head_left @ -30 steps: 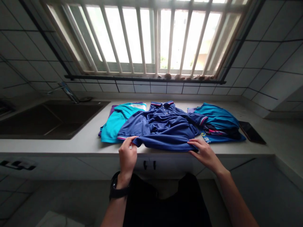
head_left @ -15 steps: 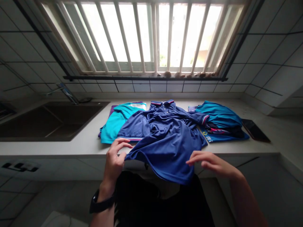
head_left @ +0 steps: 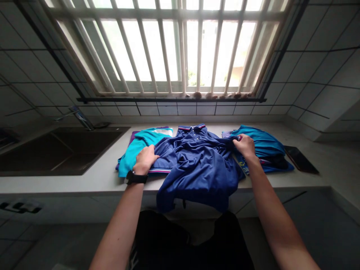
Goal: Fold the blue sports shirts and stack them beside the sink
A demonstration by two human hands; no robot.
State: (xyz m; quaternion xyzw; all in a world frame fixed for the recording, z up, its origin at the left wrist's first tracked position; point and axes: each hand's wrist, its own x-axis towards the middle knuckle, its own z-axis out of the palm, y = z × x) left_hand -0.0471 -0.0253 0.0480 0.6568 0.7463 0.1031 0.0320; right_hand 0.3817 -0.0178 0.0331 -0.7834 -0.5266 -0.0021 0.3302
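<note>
Mostly between 2 grips [head_left: 145, 158] [head_left: 245, 145], blue shirt [head_left: 202, 165]

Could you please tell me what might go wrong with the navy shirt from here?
The navy shirt hangs over the counter's front edge, so its weight could drag it down. It also overlaps the teal top, which a tug might shift. The right hand grips it close to the blue pile, which could get knocked.
</note>
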